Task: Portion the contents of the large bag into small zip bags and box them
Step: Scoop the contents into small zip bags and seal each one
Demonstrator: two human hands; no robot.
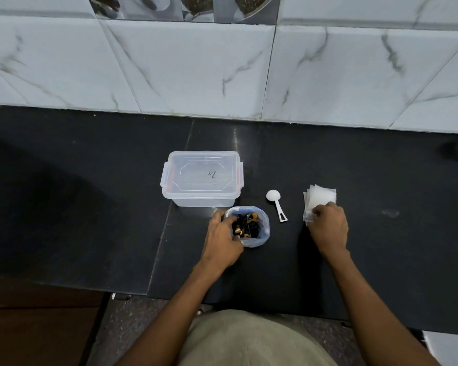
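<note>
Both forearms reach forward over black counter (90,207). Left hand (222,239) grips rim of large bag (259,228), mouth up, dark and orange bits inside. Right hand (328,228), knuckles up, pinches near edge of small zip bags (320,199) stack. White scoop (275,203) between them, handle toward person. Lidded clear box (201,178) just behind bag, long axis left-right.

- The counter (354,167) was black, glossy.
- Wall tiles (196,70) were white with grey marble veins.
- The box (201,178) was clear, with reddish clips.
- The scoop (275,202) was white.
- The large bag (263,228) was bluish-clear, its contents (247,225) black and amber.
- The small zip bags (320,198) were frosty white.
</note>
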